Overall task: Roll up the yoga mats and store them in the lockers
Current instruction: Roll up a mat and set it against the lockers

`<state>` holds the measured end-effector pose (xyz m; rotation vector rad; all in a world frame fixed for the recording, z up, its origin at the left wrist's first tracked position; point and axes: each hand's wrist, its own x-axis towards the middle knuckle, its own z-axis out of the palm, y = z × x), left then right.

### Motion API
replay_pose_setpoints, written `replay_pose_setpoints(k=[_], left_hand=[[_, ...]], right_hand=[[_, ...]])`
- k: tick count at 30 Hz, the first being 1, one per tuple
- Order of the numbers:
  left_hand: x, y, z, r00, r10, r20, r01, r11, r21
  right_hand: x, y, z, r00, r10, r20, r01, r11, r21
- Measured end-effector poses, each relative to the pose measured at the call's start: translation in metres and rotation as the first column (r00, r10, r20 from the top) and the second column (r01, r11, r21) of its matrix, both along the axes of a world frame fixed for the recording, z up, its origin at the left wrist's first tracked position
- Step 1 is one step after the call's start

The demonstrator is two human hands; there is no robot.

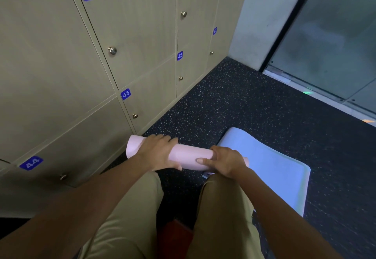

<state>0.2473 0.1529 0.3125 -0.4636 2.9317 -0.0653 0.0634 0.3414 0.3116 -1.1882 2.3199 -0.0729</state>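
Both hands grip a pale pink rolled mat (189, 155) above the knees: left hand (157, 152) wrapped near its loose end, right hand (224, 162) near the other (thumbs on top). Beyond lies a light blue mat (270, 169) on the speckled floor (244, 99), beside closed beige lockers (132, 24).

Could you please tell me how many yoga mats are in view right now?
2: a rolled pink mat gripped by both hands near the lockers, and a flat light blue mat on the floor to its right. Others may be out of frame.
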Motion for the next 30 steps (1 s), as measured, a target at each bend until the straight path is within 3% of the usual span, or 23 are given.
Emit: replay_pose_setpoints(k=[6,13,18,21,25,30], left_hand=[[0.0,-0.009,0.008,0.997,-0.057,-0.056,0.053,0.996,-0.066],[-0.01,-0.024,0.063,0.983,-0.016,-0.184,0.02,1.0,0.022],[0.004,-0.02,0.113,0.964,-0.021,-0.265,0.025,1.0,0.012],[0.022,-0.011,0.136,0.952,-0.038,-0.305,0.03,0.999,-0.029],[0.053,0.009,0.154,0.882,-0.166,-0.44,0.133,0.985,-0.107],[0.103,0.05,0.146,0.855,-0.203,-0.478,0.157,0.978,-0.135]], right_hand=[[-0.002,-0.003,0.015,0.99,-0.066,0.126,0.068,0.998,-0.01],[-0.016,0.001,0.065,0.951,0.091,-0.294,-0.149,0.972,-0.18],[-0.011,0.011,0.105,0.894,0.088,-0.44,-0.232,0.929,-0.287],[0.004,0.027,0.114,0.853,0.047,-0.521,-0.304,0.855,-0.421],[0.039,0.055,0.131,0.787,-0.054,-0.615,-0.36,0.769,-0.529],[0.095,0.101,0.131,0.803,-0.032,-0.595,-0.356,0.775,-0.522]])
